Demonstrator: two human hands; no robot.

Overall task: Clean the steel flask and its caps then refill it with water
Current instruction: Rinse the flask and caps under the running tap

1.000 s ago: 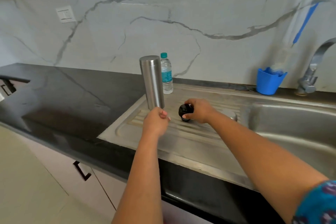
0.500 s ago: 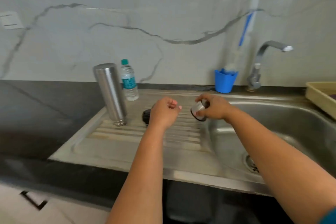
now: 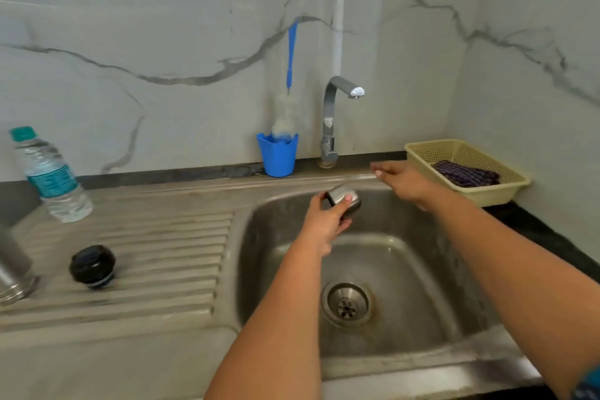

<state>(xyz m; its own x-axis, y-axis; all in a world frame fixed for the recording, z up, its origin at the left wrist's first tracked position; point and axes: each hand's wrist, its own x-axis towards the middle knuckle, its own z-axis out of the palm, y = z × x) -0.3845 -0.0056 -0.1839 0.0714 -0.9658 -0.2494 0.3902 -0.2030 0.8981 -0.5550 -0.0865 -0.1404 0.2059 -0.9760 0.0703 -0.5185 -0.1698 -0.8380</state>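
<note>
Far left edge, steel flask (image 3: 13, 269) stands upright on the ribbed drainboard (image 3: 162, 253), only its lower body in frame, cut off by the picture edge. Behind it near the wall, clear plastic water bottle (image 3: 50, 175) with teal cap and teal label, upright, well apart from the flask. Just right of the flask, black inner cap (image 3: 92, 266) lies on the drainboard ribs, not touching the flask. Middle back, blue cup (image 3: 277, 156) on the counter edge holds a bottle brush (image 3: 287, 114), white bristles in the cup, blue handle up against the marble wall. Tap (image 3: 334, 120) just right of the cup, spout out over the sink basin (image 3: 406, 286), no water visible running. Left hand (image 3: 324, 221) is over the basin, fingers and thumb wrapped round the steel outer cap (image 3: 344, 200), held tilted below the spout. Drain strainer (image 3: 347, 304) at the basin floor below. Right hand (image 3: 402, 180) reaches toward the back rim of the sink right of the tap base, fingers stretched out and slack, holding nothing; blurred, contact with the rim can't be told. Far right, beige plastic basket (image 3: 506, 188) on the black counter, a dark purple cloth (image 3: 464, 174) lying inside.
</note>
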